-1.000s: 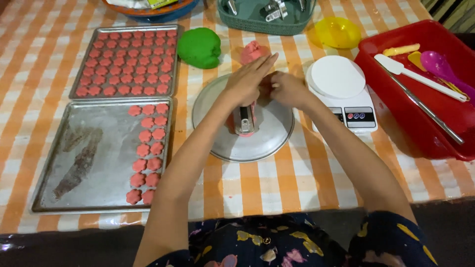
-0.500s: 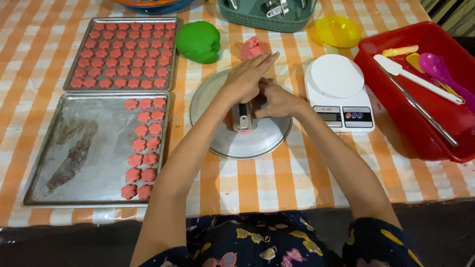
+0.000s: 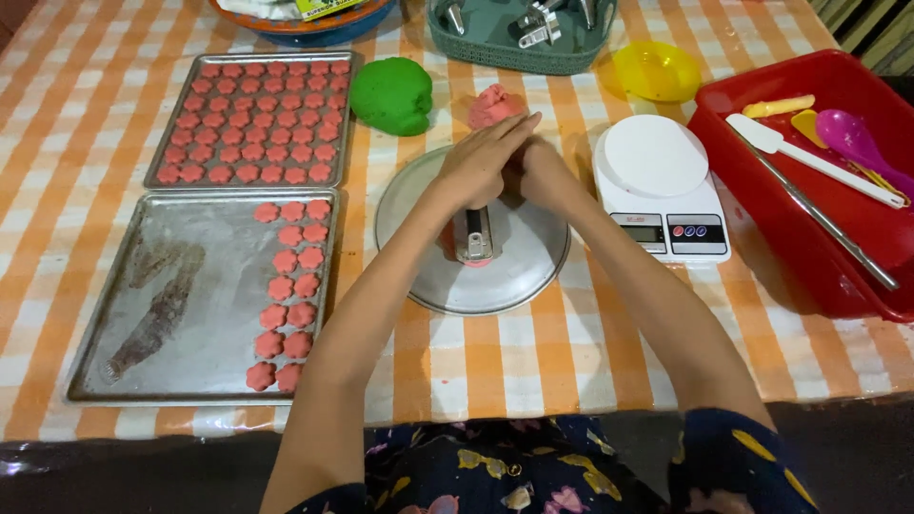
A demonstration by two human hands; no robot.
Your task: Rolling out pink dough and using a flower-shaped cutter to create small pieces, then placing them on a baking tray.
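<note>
My left hand (image 3: 484, 160) and my right hand (image 3: 540, 173) are clasped together on top of a metal cookie press (image 3: 475, 235) that stands upright on a round metal plate (image 3: 514, 276). A bit of pink dough shows under the press. A lump of pink dough (image 3: 492, 103) lies just beyond the hands, with a green dough ball (image 3: 391, 94) to its left. The near baking tray (image 3: 171, 305) holds two columns of pink flower-shaped cookies (image 3: 288, 286). The far tray (image 3: 249, 122) is filled with rows of them.
A white kitchen scale (image 3: 662, 195) stands right of the plate. A red tub (image 3: 819, 181) at the right holds a spatula, spoons and a metal rod. A yellow bowl (image 3: 655, 69) and a green basket (image 3: 519, 33) with metal parts sit at the back.
My hands have pressed closer together over the press. The view has shifted slightly; the trays and plate stay where they were.
</note>
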